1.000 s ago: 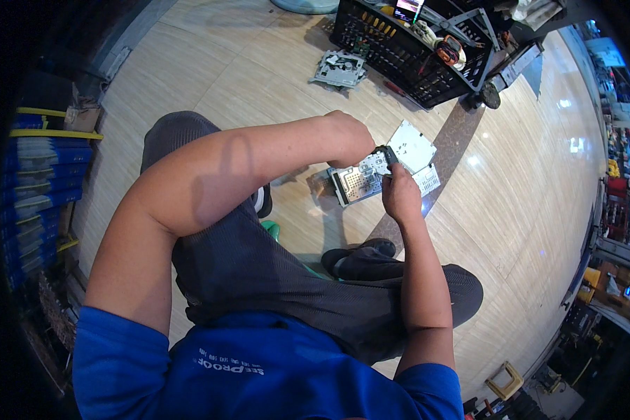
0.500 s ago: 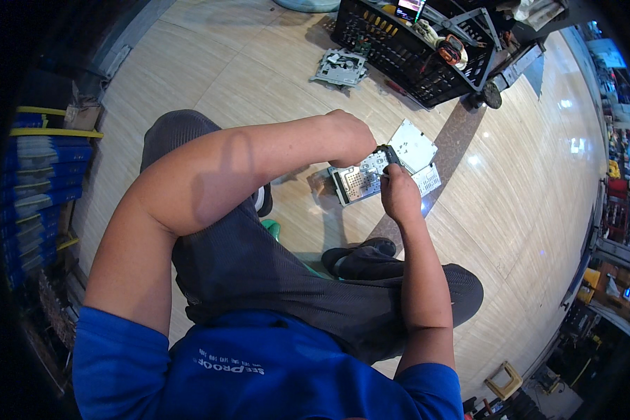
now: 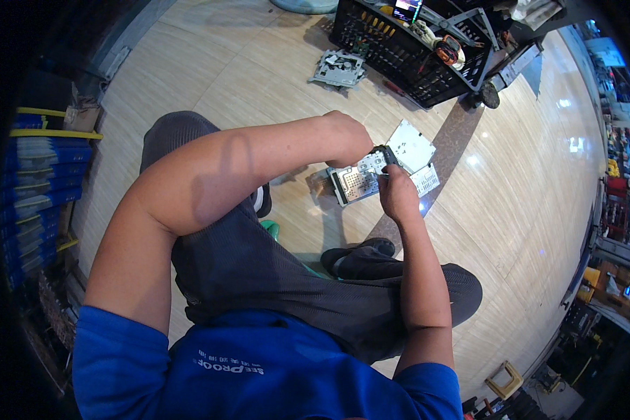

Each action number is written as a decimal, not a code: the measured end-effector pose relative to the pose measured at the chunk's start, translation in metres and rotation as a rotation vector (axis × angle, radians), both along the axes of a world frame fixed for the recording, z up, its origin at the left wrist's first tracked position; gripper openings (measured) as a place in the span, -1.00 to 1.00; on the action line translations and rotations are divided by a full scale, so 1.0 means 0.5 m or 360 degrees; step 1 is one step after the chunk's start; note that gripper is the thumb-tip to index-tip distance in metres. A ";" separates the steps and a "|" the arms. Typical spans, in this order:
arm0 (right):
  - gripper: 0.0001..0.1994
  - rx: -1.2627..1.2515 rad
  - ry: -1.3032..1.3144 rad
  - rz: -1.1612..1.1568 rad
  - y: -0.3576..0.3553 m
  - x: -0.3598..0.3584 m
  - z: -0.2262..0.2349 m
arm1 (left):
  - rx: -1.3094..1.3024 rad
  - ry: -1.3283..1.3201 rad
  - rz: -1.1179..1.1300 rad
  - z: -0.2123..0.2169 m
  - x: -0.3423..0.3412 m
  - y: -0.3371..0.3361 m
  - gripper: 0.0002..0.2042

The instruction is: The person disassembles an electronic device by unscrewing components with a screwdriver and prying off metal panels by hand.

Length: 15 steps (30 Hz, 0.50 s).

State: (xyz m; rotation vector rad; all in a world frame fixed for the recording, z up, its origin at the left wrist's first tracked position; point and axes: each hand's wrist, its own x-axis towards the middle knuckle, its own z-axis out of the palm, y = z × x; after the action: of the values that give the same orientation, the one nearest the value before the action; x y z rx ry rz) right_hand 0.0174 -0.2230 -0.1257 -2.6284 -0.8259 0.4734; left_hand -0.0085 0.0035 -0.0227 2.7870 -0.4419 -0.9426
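A silvery, perforated metal casing point(image 3: 360, 183) with dark ends is in front of me, low over the floor or on it; I cannot tell which. My left hand point(image 3: 348, 140) is closed at its far left side, back of the hand upward, and its fingertips and whatever they grip are hidden. On the casing's right side, my right hand point(image 3: 400, 193) is closed, its thumb and finger pressed at the dark end part point(image 3: 383, 155). Just beyond lie a flat pale metal plate point(image 3: 410, 146) and a smaller slotted plate point(image 3: 425, 180).
A black plastic crate point(image 3: 406, 52) full of tools and cables stands at the far side. Left of it lies another metal mechanism point(image 3: 338, 68). Blue bins point(image 3: 49, 175) are stacked at the left. My shoe point(image 3: 357, 255) is close below the casing.
Almost nothing differs. Both hands and the casing have shifted very slightly; the grip looks the same.
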 end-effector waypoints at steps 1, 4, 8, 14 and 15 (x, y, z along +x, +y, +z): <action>-0.80 0.0018 -0.0014 0.0009 -0.001 0.000 -0.003 | -0.0005 -0.0008 -0.0002 -0.001 -0.001 0.000 -0.74; -0.79 0.0013 -0.0029 0.0012 -0.001 0.003 -0.011 | 0.0039 0.0001 0.0006 -0.001 0.002 -0.003 -0.75; -0.79 -0.0185 0.0010 -0.0027 0.002 0.013 -0.009 | -0.0002 0.0012 -0.0018 0.001 0.002 0.001 -0.74; -0.76 0.0022 -0.0019 0.0012 -0.004 0.009 -0.015 | -0.0003 0.0001 -0.0023 -0.001 0.002 0.001 -0.75; -0.76 0.0134 -0.0046 0.0062 -0.006 0.008 -0.019 | -0.0008 -0.0013 -0.0015 -0.002 0.001 0.000 -0.74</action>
State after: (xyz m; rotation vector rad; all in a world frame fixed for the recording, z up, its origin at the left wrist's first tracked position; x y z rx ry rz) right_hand 0.0217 -0.2258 -0.1351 -2.5518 -0.8877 0.4030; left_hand -0.0078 0.0037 -0.0238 2.7879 -0.4580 -0.9313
